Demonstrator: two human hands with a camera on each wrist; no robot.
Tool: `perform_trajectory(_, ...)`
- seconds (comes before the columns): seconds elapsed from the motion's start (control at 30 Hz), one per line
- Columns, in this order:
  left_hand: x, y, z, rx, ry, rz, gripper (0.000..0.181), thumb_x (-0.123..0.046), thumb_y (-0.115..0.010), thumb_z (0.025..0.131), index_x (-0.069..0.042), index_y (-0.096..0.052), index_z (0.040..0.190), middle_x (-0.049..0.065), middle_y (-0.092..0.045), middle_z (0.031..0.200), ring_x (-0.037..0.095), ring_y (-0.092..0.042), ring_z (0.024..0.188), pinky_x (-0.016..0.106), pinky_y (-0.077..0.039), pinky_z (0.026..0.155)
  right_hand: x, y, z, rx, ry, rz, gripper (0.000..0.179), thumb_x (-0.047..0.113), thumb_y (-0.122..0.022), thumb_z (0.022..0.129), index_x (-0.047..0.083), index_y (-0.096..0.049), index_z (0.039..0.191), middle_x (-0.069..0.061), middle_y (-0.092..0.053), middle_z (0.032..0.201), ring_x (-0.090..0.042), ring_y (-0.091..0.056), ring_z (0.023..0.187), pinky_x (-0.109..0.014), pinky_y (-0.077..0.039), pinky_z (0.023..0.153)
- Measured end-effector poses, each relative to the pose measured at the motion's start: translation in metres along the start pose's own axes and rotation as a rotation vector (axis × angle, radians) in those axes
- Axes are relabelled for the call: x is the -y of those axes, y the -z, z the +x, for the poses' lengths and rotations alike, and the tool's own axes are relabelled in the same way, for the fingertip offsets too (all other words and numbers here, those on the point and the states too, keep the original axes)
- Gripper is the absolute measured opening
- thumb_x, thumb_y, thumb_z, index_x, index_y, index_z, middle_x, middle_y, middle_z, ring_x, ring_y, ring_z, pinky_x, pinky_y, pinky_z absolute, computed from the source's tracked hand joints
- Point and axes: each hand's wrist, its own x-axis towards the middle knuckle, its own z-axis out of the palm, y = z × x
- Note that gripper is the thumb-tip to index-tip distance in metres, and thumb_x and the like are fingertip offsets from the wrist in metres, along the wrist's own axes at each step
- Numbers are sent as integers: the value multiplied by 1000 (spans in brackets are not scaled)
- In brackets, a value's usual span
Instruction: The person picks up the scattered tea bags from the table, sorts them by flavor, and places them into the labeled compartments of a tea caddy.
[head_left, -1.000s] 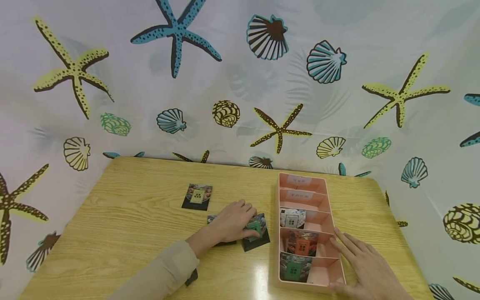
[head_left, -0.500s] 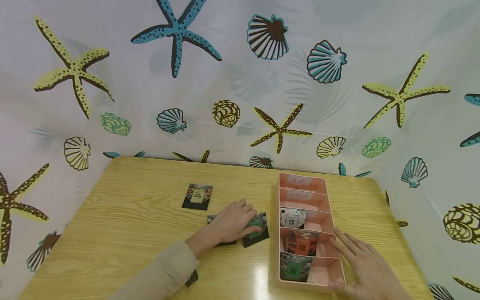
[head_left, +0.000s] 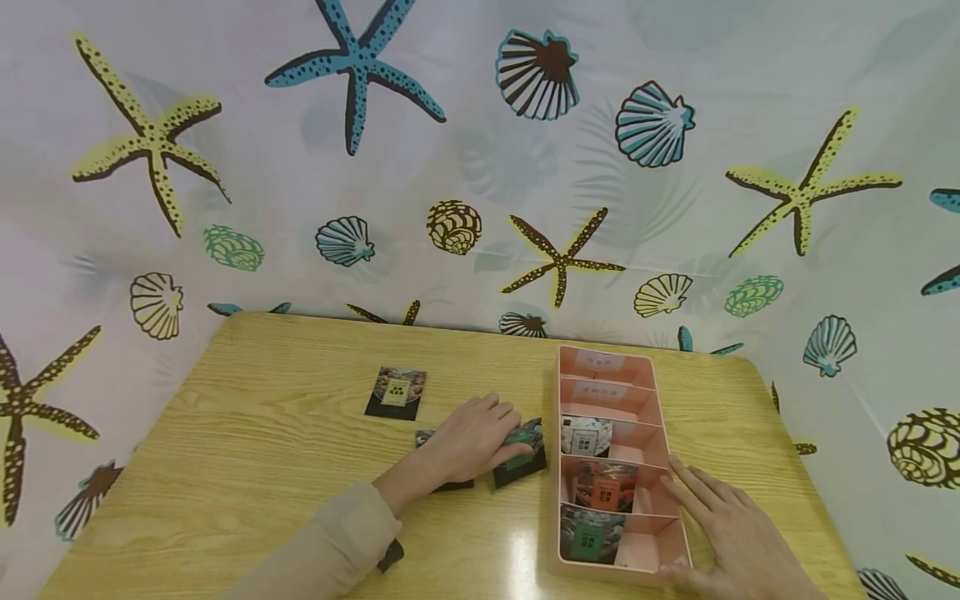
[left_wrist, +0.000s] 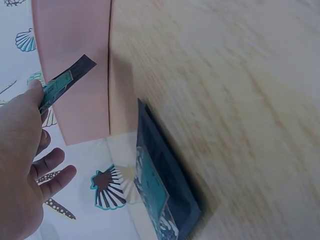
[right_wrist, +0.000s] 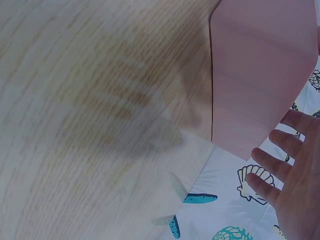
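My left hand (head_left: 474, 437) pinches a dark sachet (left_wrist: 67, 82) with a green label between thumb and fingers, held up off the table. Its other fingers spread loosely in the left wrist view. Below lies another green-labelled sachet (left_wrist: 159, 187), mostly hidden under the hand in the head view. To the right stands a pink divided box (head_left: 643, 546). Its three nearer compartments hold a green-labelled sachet (head_left: 591, 535), a red one (head_left: 607, 486) and a white one (head_left: 587, 437). My right hand (head_left: 731, 529) rests its extended fingers along the box's right rim.
A dark sachet with a pale yellow label (head_left: 397, 392) lies farther back on the wooden table (head_left: 285, 433). The corner of another dark sachet (head_left: 392, 554) shows beside the left sleeve. Two far compartments bear paper labels (head_left: 598, 360). A shell-patterned curtain (head_left: 420, 167) hangs behind.
The left hand has shifted slightly right, toward the box, and the sachet in its fingers has tilted up off the table. The right hand and box have stayed put.
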Motion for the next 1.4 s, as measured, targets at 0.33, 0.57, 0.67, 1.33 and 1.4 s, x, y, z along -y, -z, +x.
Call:
perform_trajectory(0.33,-2,20,5,-103,-11,5,39,-54,-58,105,-17,-70,109,-2,-69,95,15,-55,83,31,-50,75,-1,-1,0,-8,6,-3,105,77,-73,76,19,-47,160,-7,-46,167,-35,-59,138,-59,-50,106)
perform_trajectory(0.57,-14,40,9,-148,-55,42,35,-52,-59,105,-19,-68,102,-3,-67,93,15,-53,83,30,-49,76,0,1,0,-14,14,-6,105,77,-74,76,17,-49,159,-9,-47,166,-35,-59,137,-59,-51,105)
perform_trajectory(0.67,-19,47,9,-182,-79,75,34,-52,-60,105,-19,-68,101,-4,-67,94,15,-54,84,30,-50,76,0,1,1,-4,9,-3,105,76,-74,76,18,-49,159,-8,-47,166,-35,-59,138,-59,-51,105)
perform_trajectory(1.33,-66,54,19,-268,-208,13,33,-54,-65,101,-22,-65,97,-9,-65,95,10,-54,88,24,-47,79,3,1,1,-1,-1,-2,105,76,-75,76,19,-48,160,-8,-47,166,-36,-60,137,-59,-52,105)
perform_trajectory(1.4,-72,51,22,-243,-218,-6,33,-55,-62,102,-22,-66,100,-9,-67,100,10,-57,93,24,-50,84,3,1,1,1,-2,1,104,75,-75,76,19,-48,160,-8,-46,167,-36,-61,137,-59,-52,105)
